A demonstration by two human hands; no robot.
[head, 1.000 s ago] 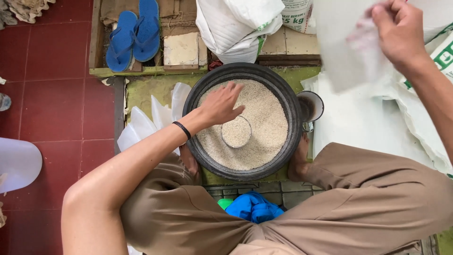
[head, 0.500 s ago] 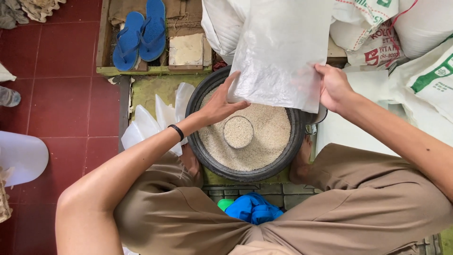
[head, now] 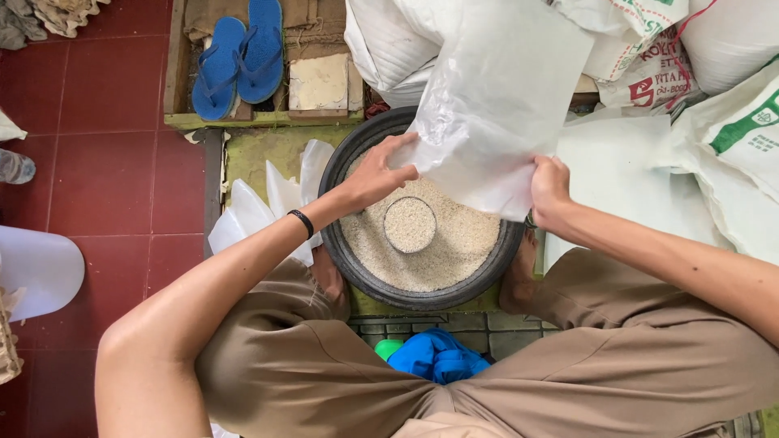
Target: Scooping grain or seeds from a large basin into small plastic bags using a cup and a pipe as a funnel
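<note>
Both hands, the left hand (head: 380, 172) and the right hand (head: 550, 188), pinch the clear plastic bag (head: 495, 105) at its mouth, best held taut and wide over the basin of rice (head: 454, 251).

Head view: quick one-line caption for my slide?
Both hands, left hand and right hand, hold a clear plastic bag over a black basin of rice holding a cup.

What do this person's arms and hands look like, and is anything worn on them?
Both arms are bare from above the elbow down, with no sleeves or gloves in view. The left hand has a thin black band round its wrist. The right hand shows no ring, watch or band that can be made out.
</note>
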